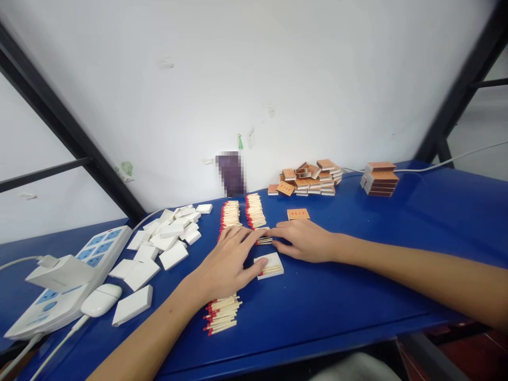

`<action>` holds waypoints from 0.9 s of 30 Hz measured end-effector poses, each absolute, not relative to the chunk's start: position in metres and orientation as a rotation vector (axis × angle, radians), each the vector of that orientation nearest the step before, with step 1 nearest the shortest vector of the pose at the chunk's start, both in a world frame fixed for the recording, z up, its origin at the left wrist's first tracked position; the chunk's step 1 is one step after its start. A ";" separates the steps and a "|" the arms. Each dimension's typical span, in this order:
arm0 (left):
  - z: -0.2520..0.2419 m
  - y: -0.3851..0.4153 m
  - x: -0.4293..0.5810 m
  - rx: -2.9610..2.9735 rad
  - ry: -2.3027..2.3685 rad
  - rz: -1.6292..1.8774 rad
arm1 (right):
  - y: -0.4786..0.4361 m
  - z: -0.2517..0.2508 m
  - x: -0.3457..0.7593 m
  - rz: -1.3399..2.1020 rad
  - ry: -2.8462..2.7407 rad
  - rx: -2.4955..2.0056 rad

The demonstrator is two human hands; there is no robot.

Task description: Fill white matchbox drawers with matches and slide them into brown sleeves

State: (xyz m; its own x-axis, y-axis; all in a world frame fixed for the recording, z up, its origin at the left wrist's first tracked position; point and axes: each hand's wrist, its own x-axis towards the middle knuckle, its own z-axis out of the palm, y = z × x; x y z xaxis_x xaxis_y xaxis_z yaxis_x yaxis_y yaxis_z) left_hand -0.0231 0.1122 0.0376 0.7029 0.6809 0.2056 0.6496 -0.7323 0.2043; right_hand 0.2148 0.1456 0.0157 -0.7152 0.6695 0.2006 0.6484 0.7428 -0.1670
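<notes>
My left hand (229, 263) lies palm down over the red-tipped matches, fingers spread. Its thumb rests at a small white matchbox tray (274, 260) that has a few matches inside, and its index finger reaches to the near end of the right match row (255, 210). From the other side, my right hand (304, 239) touches these same matches, index finger and thumb apart at their plain ends. A second match row (230, 213) runs partly beneath my left hand. Nearer me is a loose match pile (223, 313). One orange matchbox sleeve (298, 214) lies just beyond my right hand.
White trays (173, 230) are heaped at left, near a power strip (105, 246) with a charger (65, 273) and a white earphone case (101, 300) on a cable. Orange matchboxes (309, 182) are piled by the wall; a neat stack (381, 182) stands farther right.
</notes>
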 end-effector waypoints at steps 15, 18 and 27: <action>0.037 0.113 -0.023 2.808 1.089 0.393 | 0.146 0.015 0.215 0.131 -2.700 -1.023; 0.036 0.114 -0.023 2.802 1.089 0.386 | 0.146 0.017 0.215 0.132 -2.700 -1.024; 0.040 0.112 -0.023 2.788 1.078 0.364 | 0.146 0.014 0.216 0.163 -2.664 -0.999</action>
